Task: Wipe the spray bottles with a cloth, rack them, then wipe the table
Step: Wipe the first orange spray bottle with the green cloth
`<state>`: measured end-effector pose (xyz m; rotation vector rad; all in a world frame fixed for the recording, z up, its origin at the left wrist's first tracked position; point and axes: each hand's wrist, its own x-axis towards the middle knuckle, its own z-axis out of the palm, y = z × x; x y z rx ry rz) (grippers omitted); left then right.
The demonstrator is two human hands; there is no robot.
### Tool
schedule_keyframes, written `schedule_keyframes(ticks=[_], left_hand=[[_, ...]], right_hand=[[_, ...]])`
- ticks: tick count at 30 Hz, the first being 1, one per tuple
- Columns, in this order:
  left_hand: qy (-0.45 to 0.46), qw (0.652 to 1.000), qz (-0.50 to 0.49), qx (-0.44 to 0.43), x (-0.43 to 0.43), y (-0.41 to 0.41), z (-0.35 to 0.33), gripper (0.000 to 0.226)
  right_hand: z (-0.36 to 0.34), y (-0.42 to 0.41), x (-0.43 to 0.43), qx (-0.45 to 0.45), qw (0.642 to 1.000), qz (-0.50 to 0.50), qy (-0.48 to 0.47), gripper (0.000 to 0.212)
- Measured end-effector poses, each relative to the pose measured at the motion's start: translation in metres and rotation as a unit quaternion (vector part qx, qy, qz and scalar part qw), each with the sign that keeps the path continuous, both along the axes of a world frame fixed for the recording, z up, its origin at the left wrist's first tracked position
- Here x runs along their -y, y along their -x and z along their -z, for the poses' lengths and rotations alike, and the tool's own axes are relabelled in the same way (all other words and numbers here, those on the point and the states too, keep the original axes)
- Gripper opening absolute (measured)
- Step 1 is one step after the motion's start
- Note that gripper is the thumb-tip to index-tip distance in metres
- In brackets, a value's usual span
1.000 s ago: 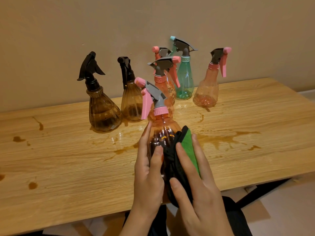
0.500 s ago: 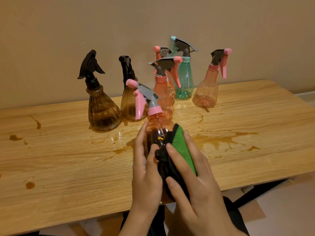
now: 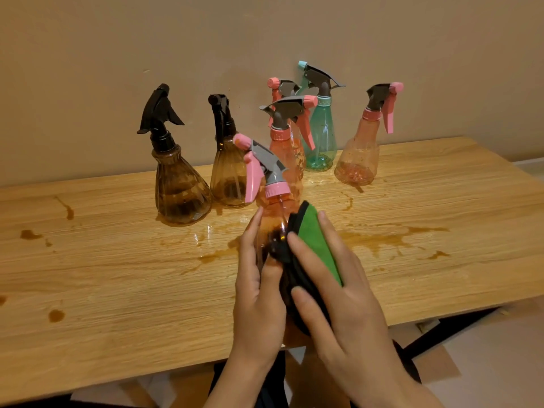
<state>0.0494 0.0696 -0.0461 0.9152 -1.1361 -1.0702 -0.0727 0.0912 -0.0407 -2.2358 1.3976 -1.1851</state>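
We can read no words, brands or numbers anywhere: none on the held bottle (image 3: 272, 219), the six standing bottles (image 3: 179, 189), the cloth (image 3: 316, 240) or the table (image 3: 117, 275).

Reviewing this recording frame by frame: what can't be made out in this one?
Head view only:
- Lower body of the held bottle: covered by the left hand, the right hand and the cloth.
- Body of the rearmost pink-trigger bottle: hidden behind the pink bottle in front.
- The rack: nowhere in frame.
- Both ends of the table: cut off by the frame edges.
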Motion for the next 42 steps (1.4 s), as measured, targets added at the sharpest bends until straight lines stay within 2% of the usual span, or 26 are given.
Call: schedule_keyframes(ticks=[5,10,19,22,25,30,33,38,42], left_hand=[[0.005,1.000,0.024,0.000,-0.002,0.002,-0.003,0.048],[0.020,0.997,0.052,0.047,-0.003,0.004,-0.004,0.049],[0.004,1.000,0.019,-0.014,-0.002,0.003,-0.003,0.049],[0.004,0.999,0.034,-0.008,-0.004,0.004,-0.005,0.042],[0.005,0.998,0.061,0.012,-0.005,0.006,-0.004,0.046],[0.013,0.998,0.060,0.002,-0.003,0.006,-0.008,0.042],[-0.001,0.999,0.041,-0.029,-0.002,0.003,-0.002,0.049],[0.012,0.998,0.055,0.021,-0.003,0.005,-0.002,0.045],[0.018,0.997,0.066,0.044,-0.003,0.007,-0.001,0.049]], right_hand=[[0.008,0.003,-0.009,0.047,0.999,0.018,-0.009,0.051],[-0.014,0.008,0.016,0.100,0.994,0.035,-0.023,0.048],[0.010,0.006,-0.007,0.020,0.999,0.004,0.041,0.049],[0.006,0.006,-0.003,0.093,0.995,0.015,-0.011,0.050],[-0.008,0.008,0.012,0.159,0.986,0.027,-0.044,0.050],[-0.012,0.008,0.010,0.070,0.997,0.019,0.004,0.050],[0.006,0.009,-0.007,0.012,0.999,-0.001,0.044,0.049],[0.005,0.008,-0.008,0.102,0.994,0.030,-0.014,0.050],[-0.014,0.011,0.013,0.102,0.994,0.038,-0.011,0.047]])
